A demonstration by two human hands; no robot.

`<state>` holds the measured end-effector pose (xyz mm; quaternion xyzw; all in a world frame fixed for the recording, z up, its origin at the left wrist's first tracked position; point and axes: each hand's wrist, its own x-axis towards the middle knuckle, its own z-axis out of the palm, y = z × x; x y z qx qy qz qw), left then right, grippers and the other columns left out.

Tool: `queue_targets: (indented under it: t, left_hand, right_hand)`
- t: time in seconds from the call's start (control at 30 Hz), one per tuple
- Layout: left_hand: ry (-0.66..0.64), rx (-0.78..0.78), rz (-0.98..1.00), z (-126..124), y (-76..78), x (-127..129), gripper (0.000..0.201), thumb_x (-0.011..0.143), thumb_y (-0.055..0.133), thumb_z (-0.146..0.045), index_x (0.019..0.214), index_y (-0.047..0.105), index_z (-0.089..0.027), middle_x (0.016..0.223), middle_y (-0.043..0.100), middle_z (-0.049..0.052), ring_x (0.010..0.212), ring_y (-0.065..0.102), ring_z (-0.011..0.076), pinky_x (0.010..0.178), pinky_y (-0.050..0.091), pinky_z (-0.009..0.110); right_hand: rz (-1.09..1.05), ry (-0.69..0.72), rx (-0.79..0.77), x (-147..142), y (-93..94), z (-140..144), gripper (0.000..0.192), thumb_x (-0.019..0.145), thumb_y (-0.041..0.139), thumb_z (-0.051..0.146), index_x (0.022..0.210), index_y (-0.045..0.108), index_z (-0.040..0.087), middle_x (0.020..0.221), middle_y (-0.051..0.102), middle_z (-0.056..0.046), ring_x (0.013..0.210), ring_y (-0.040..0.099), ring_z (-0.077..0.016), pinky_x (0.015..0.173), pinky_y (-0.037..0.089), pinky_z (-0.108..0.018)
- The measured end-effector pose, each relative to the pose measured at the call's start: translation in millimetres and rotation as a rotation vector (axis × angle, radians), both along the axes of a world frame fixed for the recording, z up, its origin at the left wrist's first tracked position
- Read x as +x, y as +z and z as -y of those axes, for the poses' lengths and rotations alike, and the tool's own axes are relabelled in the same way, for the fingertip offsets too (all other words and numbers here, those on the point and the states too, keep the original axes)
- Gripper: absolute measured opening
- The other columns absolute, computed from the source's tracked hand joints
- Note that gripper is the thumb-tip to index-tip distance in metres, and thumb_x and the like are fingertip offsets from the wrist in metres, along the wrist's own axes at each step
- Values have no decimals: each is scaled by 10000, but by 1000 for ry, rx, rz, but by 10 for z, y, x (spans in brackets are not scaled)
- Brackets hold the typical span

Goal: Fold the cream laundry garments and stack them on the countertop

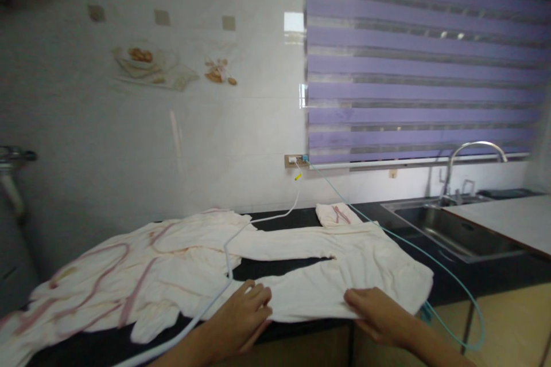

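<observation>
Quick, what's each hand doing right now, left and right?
Left hand: open, resting flat on the near edge of the cream trousers, holding nothing.
Right hand: open, fingers flat on the same trousers' edge; no grip visible.

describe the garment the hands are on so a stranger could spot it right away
Start at the steel sink on the right and move left along the black counter. The first cloth is the cream trousers, spread flat with both legs pointing left, both hands pressing the near edge. Unlike the heap farther left, they carry no pink piping.
</observation>
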<state>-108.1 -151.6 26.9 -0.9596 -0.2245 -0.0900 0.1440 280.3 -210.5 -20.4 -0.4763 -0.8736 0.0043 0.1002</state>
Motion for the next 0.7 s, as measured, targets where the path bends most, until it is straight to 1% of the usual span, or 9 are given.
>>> queue_targets:
  t: [0.07,0.17,0.2,0.27,0.37,0.43,0.53,0.63,0.7]
  left_hand:
    - [5,-13,14,56,6,17,144,969,417,-166,979,547,-227,1032,636,92,924,608,254,829,442,405]
    - [15,-85,-80,117,-29,33,184,1009,366,-217,1017,550,-231,946,678,69,819,641,241,707,436,365]
    - [10,-113,-130,131,-45,35,209,1028,347,-257,1014,555,-235,898,690,55,774,652,236,671,430,356]
    - [13,-157,-215,151,-64,40,295,1057,312,-354,967,572,-247,802,698,30,691,662,228,622,418,341]
    - [99,-188,-207,133,-40,81,440,1072,241,-442,886,589,-248,772,701,32,694,680,233,634,438,332]
    - [215,-211,-124,66,-16,127,466,1074,213,-429,892,597,-238,830,713,48,764,694,237,685,472,336]
    - [389,-233,-8,-119,-57,184,380,1053,282,-348,927,613,-214,926,717,76,869,693,244,769,513,354]
    - [443,-216,50,-319,-228,190,280,1001,380,-273,1009,647,-187,1082,704,118,1001,675,261,860,538,384]
    - [441,-193,92,-409,-376,171,296,977,422,-245,1154,650,-177,1243,668,141,1126,645,268,933,540,401]
  right_hand:
    - [7,32,0,8,54,21,217,832,537,184,1044,565,218,1064,654,-77,934,621,-241,762,403,-310]
    - [-13,63,-8,-2,143,80,138,918,508,264,1006,601,215,1089,639,-82,967,617,-235,788,414,-315]
    - [-31,67,-19,-7,169,100,161,955,486,307,973,614,212,1068,641,-78,950,617,-226,787,416,-313]
    - [-69,78,-63,-9,210,120,290,1005,445,386,874,627,204,980,645,-62,882,615,-200,768,414,-301]
    - [-145,55,-131,5,241,81,393,1025,432,469,827,636,198,862,644,-37,795,597,-175,731,406,-283]
    - [-220,-2,-137,7,245,7,420,1038,402,500,869,639,198,852,650,-35,788,591,-173,733,411,-284]
    - [-310,-61,-84,-32,229,-158,408,1052,372,480,901,623,195,900,655,-46,826,590,-179,776,434,-300]
    - [-354,-57,-21,-117,163,-347,319,1043,404,405,948,624,193,989,658,-69,906,596,-192,854,456,-328]
    - [-362,-68,3,-178,85,-461,269,1030,421,352,989,631,188,1042,658,-87,965,600,-202,903,462,-346]
